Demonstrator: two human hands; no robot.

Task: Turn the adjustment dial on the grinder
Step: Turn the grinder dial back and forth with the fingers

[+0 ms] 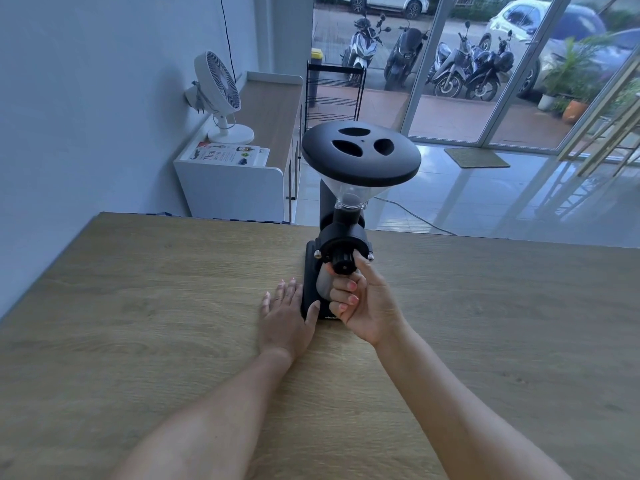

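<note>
A black coffee grinder (341,237) stands upright near the far edge of the wooden table (156,306). It carries a clear funnel hopper under a wide black lid (360,154). Its small black adjustment dial (343,263) faces me on the front. My right hand (363,299) pinches that dial between thumb and index finger, with the other fingers curled below. My left hand (287,313) lies flat on the table, fingers spread, its thumb against the left side of the grinder's base. A metal cup under the dial is partly hidden by my right hand.
Beyond the table a white cabinet (228,188) holds a white fan (218,95) and some printed papers. A black wire rack (334,91) stands by the glass doors. A cable runs over the tiled floor behind the grinder.
</note>
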